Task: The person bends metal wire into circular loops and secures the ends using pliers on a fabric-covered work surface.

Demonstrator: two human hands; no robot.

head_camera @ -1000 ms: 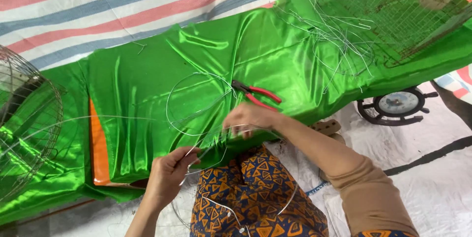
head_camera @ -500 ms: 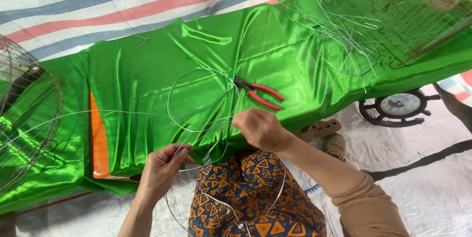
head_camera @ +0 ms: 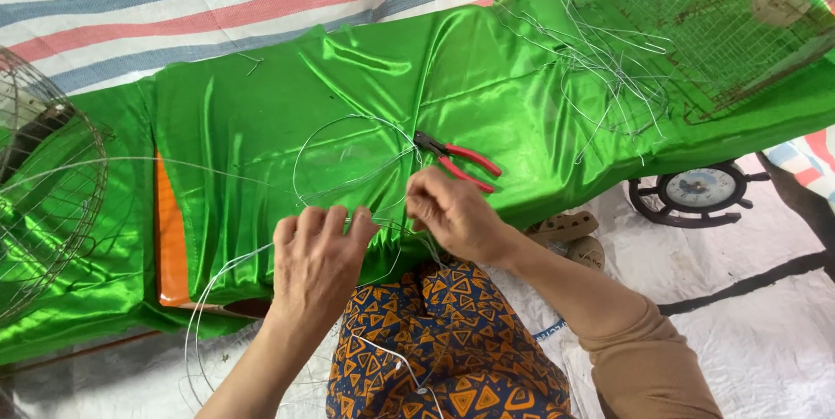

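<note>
My left hand (head_camera: 317, 258) and my right hand (head_camera: 452, 210) are close together at the near edge of a table draped in shiny green cloth (head_camera: 348, 89). Both pinch a thin silver wire (head_camera: 335, 136) that loops in curves over the cloth and hangs down past my patterned lap (head_camera: 452, 345). Red-handled pliers (head_camera: 457, 161) lie on the cloth just beyond my right hand, untouched.
A tangle of cut wire pieces (head_camera: 609, 67) lies at the right beside a wire mesh cage (head_camera: 704, 19). A round wire fan guard (head_camera: 43, 184) stands at the left. A round gauge-like dial (head_camera: 696, 189) and sandals (head_camera: 570, 236) sit on the white floor sheet.
My left hand has moved up and to the right onto the table edge, nearer the right hand. The right hand has shifted slightly back toward the pliers, still on the wire.
</note>
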